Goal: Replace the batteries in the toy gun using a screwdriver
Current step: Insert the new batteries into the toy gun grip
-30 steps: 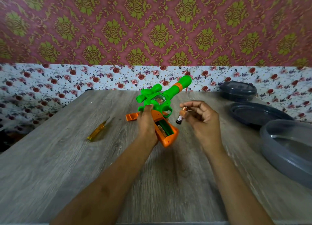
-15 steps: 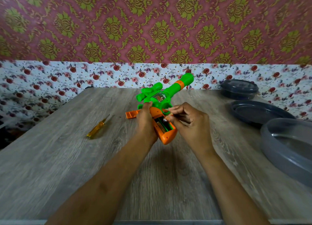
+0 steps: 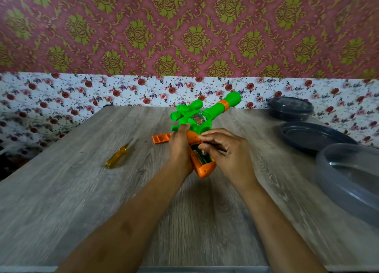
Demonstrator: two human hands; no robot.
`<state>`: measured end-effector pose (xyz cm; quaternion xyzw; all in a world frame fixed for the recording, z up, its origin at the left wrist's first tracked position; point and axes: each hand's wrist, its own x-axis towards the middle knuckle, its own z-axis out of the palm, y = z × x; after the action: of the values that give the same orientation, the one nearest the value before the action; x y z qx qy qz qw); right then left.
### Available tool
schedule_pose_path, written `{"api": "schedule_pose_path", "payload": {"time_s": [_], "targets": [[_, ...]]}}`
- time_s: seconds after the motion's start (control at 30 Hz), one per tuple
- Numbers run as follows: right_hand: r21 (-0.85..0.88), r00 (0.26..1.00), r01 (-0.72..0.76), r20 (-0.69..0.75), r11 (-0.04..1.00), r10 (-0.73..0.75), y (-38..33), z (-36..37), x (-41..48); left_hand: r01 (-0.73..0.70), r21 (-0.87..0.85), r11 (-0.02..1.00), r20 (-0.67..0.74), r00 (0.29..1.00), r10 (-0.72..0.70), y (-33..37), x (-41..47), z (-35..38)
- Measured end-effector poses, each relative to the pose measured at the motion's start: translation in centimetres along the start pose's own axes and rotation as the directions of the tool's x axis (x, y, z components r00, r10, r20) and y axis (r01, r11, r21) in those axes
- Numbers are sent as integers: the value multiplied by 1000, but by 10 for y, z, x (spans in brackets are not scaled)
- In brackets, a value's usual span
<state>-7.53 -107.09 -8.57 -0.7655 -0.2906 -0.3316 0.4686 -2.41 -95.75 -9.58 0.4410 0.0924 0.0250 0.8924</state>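
The left hand (image 3: pixel 180 147) is wrapped around the orange grip of the toy gun (image 3: pixel 196 119), fingers closed on it, holding the gun tilted above the wooden table (image 3: pixel 82 190) with the green barrel pointing away and to the right. The battery compartment (image 3: pixel 202 159) in the grip lies open, facing up, just beside the left palm.

The right hand (image 3: pixel 227 153) sits against the other side of the grip. Its fingers (image 3: pixel 209 136) are bunched narrowly together, their tips at the upper end of the open compartment. Something small and pale shows under those fingertips, but whether it is a battery, and whether the fingers pinch it, cannot be told.

Beyond the left hand's knuckles, the orange cover (image 3: pixel 161 138) lies flat on the table, near the gun but not touching it. Farther to the left of the left hand, well apart, the yellow-handled screwdriver (image 3: pixel 118 155) lies on the table, untouched.

To the right of the right hand, well apart, stand a dark lidded container (image 3: pixel 290 108), a dark lid (image 3: pixel 313 137) and a clear bowl (image 3: pixel 348 176).
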Motion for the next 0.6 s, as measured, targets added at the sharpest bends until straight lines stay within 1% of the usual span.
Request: {"api": "schedule_pose_path", "payload": {"time_s": [0.1,0.2,0.27,0.33,0.43,0.5,0.6], "targets": [[-10,999,-32,15,999,32,0,0,1,-7,17,1000,-5,1000,7,-2,0,1],[-131,998,-43,47,990,50,1,-1,0,-18,51,999,16,1000,17,-2,2,0],[-262,999,-19,40,965,30,1,1,0,-2,30,1000,22,1000,2,-1,2,1],[-340,999,22,32,940,-11,-1,3,0,10,-1,1000,26,1000,-10,1,4,1],[-415,995,89,71,905,-65,-5,6,-2,-6,14,1000,15,1000,5,2,4,2],[-438,991,117,108,891,-77,-7,7,-3,-8,24,1000,-16,1000,9,1,3,1],[-478,987,139,141,867,-80,-7,8,-4,-25,24,999,-16,1000,26,1,4,-2]]}}
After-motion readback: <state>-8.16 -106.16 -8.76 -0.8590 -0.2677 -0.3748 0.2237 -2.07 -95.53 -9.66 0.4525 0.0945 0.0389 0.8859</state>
